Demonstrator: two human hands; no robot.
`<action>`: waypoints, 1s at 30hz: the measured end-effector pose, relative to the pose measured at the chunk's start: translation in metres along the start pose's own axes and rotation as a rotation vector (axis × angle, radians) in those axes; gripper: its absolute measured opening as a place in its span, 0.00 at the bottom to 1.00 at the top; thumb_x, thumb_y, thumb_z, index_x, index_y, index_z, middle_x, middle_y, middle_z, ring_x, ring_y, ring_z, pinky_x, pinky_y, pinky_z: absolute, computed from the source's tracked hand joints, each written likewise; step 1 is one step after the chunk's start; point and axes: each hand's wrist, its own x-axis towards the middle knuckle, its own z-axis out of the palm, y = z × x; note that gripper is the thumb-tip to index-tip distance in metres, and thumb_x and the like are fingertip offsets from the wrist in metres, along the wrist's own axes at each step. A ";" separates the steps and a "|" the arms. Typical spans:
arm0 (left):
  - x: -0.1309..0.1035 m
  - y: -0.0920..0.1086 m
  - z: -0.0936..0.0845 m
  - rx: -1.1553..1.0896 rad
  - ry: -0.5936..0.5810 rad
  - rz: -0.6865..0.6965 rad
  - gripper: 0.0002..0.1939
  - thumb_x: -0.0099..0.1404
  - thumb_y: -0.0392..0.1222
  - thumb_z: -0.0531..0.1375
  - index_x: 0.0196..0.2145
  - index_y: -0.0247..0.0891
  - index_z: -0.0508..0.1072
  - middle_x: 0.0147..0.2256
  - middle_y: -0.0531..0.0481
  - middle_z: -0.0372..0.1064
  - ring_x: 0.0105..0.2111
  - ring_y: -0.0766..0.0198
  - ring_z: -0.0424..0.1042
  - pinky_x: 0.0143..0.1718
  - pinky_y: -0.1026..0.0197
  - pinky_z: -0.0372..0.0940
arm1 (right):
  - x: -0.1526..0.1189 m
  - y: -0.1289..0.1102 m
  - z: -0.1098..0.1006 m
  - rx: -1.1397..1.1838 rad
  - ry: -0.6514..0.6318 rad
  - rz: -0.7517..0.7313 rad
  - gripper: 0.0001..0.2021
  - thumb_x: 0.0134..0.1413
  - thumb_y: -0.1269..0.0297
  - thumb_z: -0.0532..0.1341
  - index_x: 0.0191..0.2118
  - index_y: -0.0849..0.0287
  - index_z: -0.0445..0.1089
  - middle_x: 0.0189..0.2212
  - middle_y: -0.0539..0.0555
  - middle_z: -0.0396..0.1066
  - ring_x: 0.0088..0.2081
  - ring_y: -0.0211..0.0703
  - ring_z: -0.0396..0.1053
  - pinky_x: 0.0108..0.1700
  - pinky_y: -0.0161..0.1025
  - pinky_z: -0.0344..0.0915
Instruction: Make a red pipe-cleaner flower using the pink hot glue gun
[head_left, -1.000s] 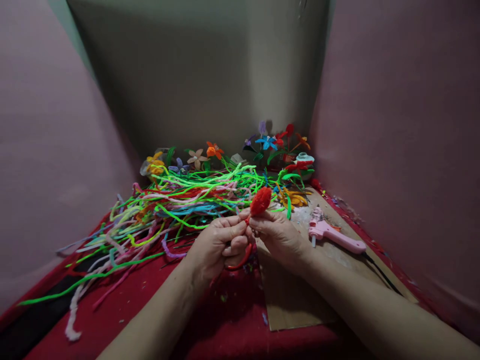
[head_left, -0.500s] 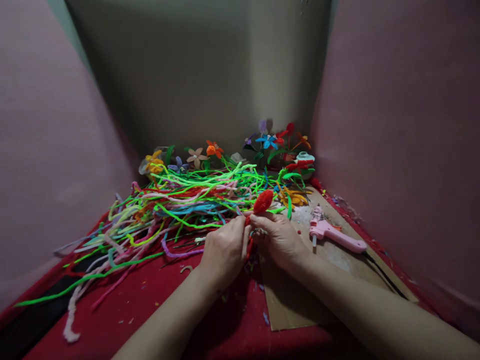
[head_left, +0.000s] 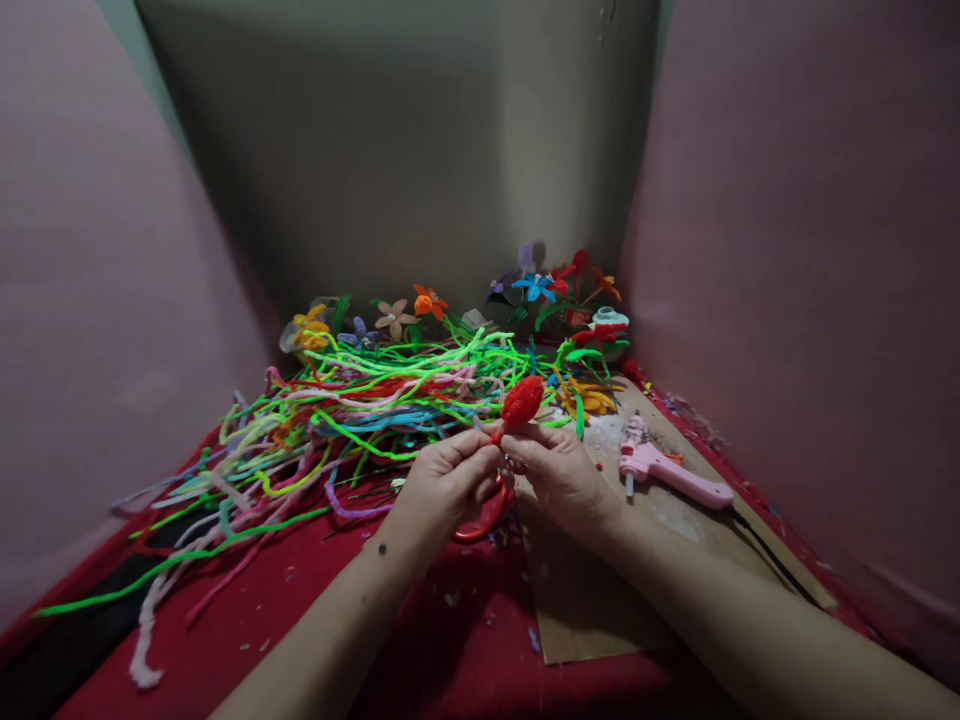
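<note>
A fuzzy red bud (head_left: 523, 402) stands tilted up to the right above my fingertips. My left hand (head_left: 455, 480) pinches its red stem from the left, thumb on top. From the right, my right hand (head_left: 551, 468) closes its fingers on the same stem just under the bud, and the two hands nearly touch. A red loop (head_left: 484, 522) shows beneath my left hand; whether it joins the stem is hidden by the fingers.
A heap of coloured pipe cleaners (head_left: 390, 385) spreads behind and left. Fuzzy flowers (head_left: 535, 287) stand at the back. On the board (head_left: 592, 610) at right lies a pink glue gun (head_left: 667, 470) with a black cord, near orange petals (head_left: 589, 397). Pink walls flank the red cloth (head_left: 300, 600).
My left hand has turned, so its thumb and fingers now show at the stem. The bud has shifted slightly left, and the red loop has come into view below.
</note>
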 end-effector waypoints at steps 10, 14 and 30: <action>0.001 -0.006 -0.015 -0.348 -0.335 -0.158 0.10 0.62 0.42 0.55 0.26 0.35 0.67 0.13 0.62 0.45 0.11 0.78 0.37 0.10 0.73 0.41 | 0.003 -0.006 -0.002 -0.037 -0.024 0.053 0.09 0.43 0.66 0.66 0.35 0.57 0.77 0.25 0.49 0.72 0.26 0.33 0.63 0.33 0.34 0.59; 0.004 -0.007 -0.018 -0.419 -0.426 -0.214 0.09 0.62 0.41 0.54 0.27 0.35 0.67 0.13 0.63 0.44 0.10 0.78 0.35 0.09 0.73 0.42 | 0.003 -0.005 -0.004 -0.005 -0.088 0.072 0.09 0.45 0.65 0.65 0.36 0.56 0.76 0.23 0.49 0.71 0.26 0.34 0.64 0.35 0.35 0.61; 0.007 -0.037 -0.009 1.553 0.254 0.662 0.11 0.66 0.37 0.46 0.32 0.35 0.67 0.26 0.48 0.68 0.25 0.63 0.68 0.23 0.64 0.55 | 0.003 0.011 -0.001 0.028 0.187 0.072 0.08 0.42 0.64 0.67 0.32 0.60 0.74 0.28 0.52 0.73 0.29 0.39 0.68 0.34 0.37 0.63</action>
